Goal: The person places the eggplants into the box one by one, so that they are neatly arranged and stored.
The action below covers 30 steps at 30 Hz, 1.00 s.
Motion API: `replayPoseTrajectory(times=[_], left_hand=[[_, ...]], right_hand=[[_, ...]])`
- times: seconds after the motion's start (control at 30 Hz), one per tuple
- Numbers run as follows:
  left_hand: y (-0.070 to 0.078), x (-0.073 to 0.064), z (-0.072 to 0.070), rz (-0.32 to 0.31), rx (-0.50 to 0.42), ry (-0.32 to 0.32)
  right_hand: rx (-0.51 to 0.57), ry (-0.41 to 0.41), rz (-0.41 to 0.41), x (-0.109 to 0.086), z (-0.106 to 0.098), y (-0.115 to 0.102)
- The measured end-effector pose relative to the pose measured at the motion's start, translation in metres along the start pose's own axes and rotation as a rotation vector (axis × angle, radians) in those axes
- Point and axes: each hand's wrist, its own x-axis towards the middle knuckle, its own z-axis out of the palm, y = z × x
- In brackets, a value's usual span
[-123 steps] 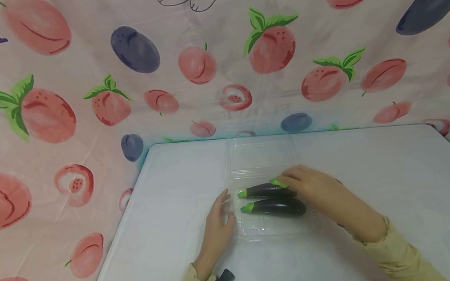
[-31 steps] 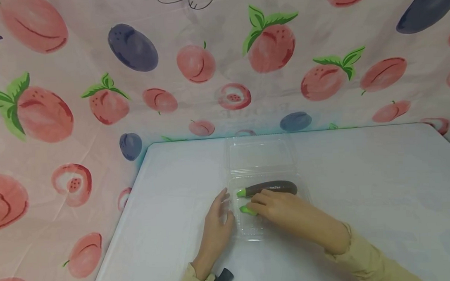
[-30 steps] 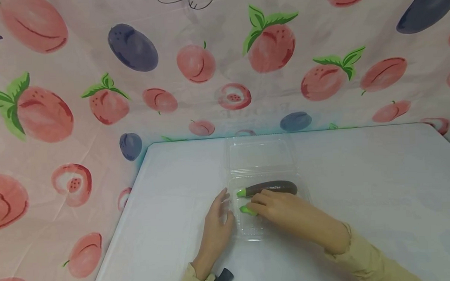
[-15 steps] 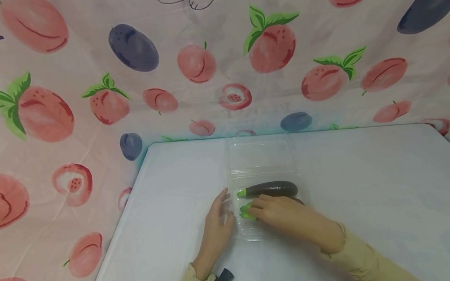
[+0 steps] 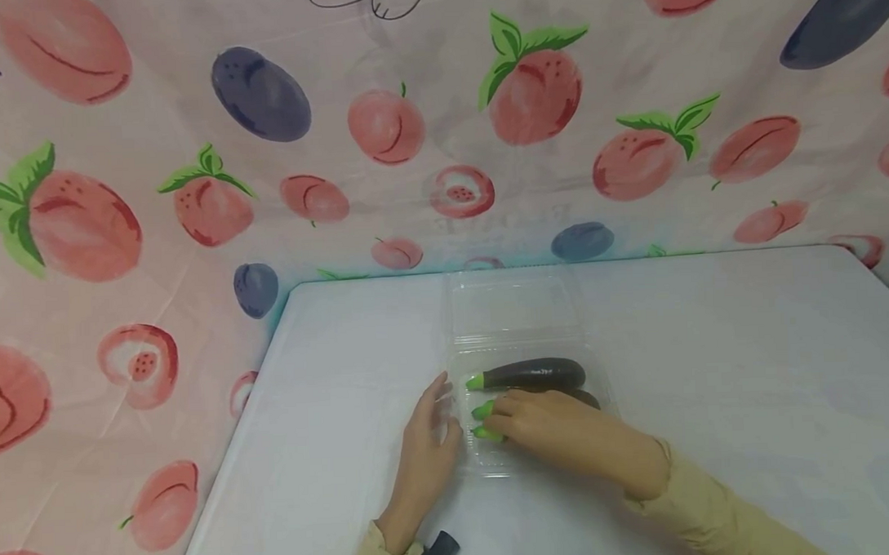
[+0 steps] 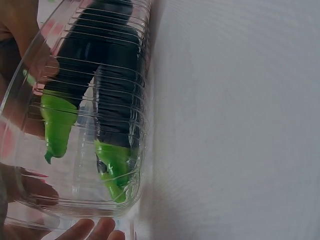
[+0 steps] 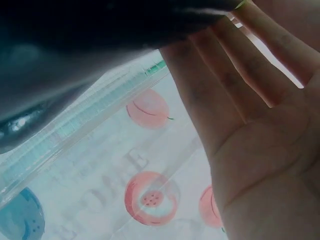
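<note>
A clear plastic clamshell box (image 5: 524,462) lies with its lid folded back. One dark eggplant (image 5: 536,374) rests in its base, farthest from me. A second eggplant (image 5: 584,397) lies in front of it, mostly covered by my right hand (image 5: 560,429). That hand grips a third eggplant, whose green cap (image 5: 488,433) sticks out past the fingertips; its body is hidden in the head view. A dark eggplant (image 7: 100,35) fills the top of the right wrist view against the fingers. My left hand (image 5: 424,454) rests with extended fingers at the box's left side, fingertips (image 6: 102,230) by its rim.
The open lid (image 5: 515,304) reaches the far edge of the white table (image 5: 749,365). A fruit-print cloth (image 5: 422,58) hangs behind and to the left. Near the left sleeve is a short black cylindrical object (image 5: 439,549).
My right hand has brought the third eggplant from the box's far right to the near side, then slightly nearer me, exposing the second's cap. My left hand stays put.
</note>
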Motion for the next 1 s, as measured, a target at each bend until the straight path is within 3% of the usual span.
replayPoseTrajectory(times=[0.63,1.0], left_hand=[[0.001,0.000,0.000,-0.008,-0.013,0.000],[0.001,0.000,0.000,-0.004,-0.022,0.003]], right_hand=[[0.015,-0.071,0.001,0.009,-0.001,-0.003],[0.006,-0.067,0.010,0.011,0.006,-0.002]])
